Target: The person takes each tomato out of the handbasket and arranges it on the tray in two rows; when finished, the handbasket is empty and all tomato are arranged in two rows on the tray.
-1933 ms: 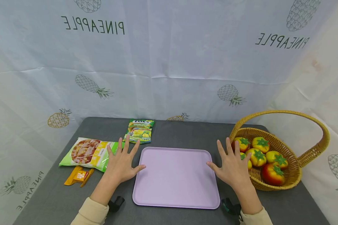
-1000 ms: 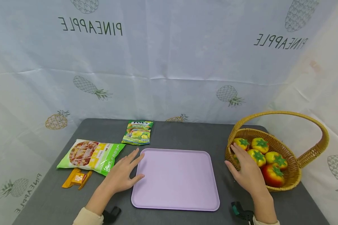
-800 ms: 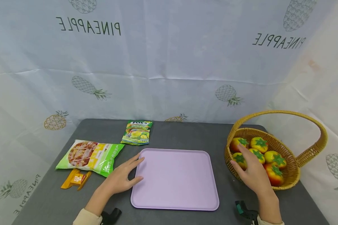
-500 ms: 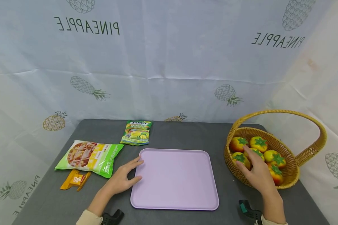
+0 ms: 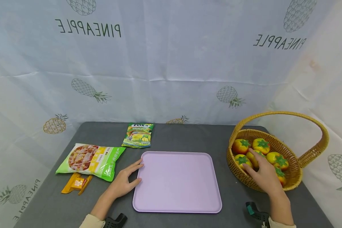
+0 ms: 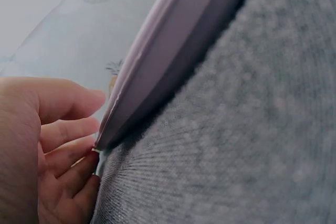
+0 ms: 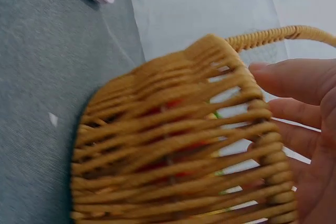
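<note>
My left hand (image 5: 122, 183) lies at the left edge of a lilac tray (image 5: 176, 182), its fingertips right at the rim. The left wrist view has the thumb and relaxed fingers beside the tray's edge (image 6: 157, 51). My right hand (image 5: 265, 177) reaches over the near-left rim of a wicker basket (image 5: 297, 177), thumb and forefinger spread. Beneath those fingertips sits a yellow fruit (image 5: 252, 159) with a green leafy top, like a tomato or persimmon, partly hidden by the hand. Several similar yellow-red fruits (image 5: 261, 145) surround it. The woven wall (image 7: 173, 145) hides most of them in the right wrist view.
Left of the tray lie a green-and-white food bag (image 5: 91, 160), a small orange packet (image 5: 77, 182) and, farther back, a green Fox's candy bag (image 5: 138, 135). The basket's tall handle (image 5: 320, 147) arches on the right. A pineapple-print curtain (image 5: 165, 63) hangs behind the grey table (image 5: 188, 134).
The spread hands have come down: the left to the tray's left edge, the right rightward and over the basket's rim to the fruits. The tray and basket stay in place.
</note>
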The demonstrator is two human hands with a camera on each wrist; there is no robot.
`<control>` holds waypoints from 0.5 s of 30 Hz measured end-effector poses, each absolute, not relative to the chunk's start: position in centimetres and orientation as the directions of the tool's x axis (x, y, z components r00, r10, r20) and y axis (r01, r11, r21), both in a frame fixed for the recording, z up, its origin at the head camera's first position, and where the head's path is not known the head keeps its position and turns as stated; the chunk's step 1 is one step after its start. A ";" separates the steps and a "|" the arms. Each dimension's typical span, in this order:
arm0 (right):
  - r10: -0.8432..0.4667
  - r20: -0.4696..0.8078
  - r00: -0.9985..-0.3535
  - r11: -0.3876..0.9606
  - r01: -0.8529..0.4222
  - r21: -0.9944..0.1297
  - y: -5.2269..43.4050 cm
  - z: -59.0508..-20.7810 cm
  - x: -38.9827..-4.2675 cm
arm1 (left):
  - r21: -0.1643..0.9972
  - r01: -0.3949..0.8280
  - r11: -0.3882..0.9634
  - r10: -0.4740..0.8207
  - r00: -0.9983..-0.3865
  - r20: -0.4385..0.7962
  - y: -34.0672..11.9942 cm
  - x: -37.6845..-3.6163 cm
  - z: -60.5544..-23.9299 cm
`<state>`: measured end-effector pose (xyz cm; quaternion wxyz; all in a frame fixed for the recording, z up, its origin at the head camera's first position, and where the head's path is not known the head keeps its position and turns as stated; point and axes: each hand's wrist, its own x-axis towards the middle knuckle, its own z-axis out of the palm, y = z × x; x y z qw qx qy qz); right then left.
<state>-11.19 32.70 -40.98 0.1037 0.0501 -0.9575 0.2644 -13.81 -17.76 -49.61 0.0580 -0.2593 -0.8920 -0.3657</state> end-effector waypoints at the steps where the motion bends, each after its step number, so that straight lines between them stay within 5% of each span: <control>1: -0.040 0.221 -0.974 0.858 -0.147 -0.492 32.8 -40.8 -11.2 | 0.622 0.501 0.601 0.418 -0.861 0.289 -17.8 -13.8 -49.7; 15: -0.042 0.145 -0.989 0.899 -0.101 -0.427 35.5 -37.9 -12.4 | 0.663 0.460 0.591 0.415 -0.878 0.239 -18.2 -14.1 -50.2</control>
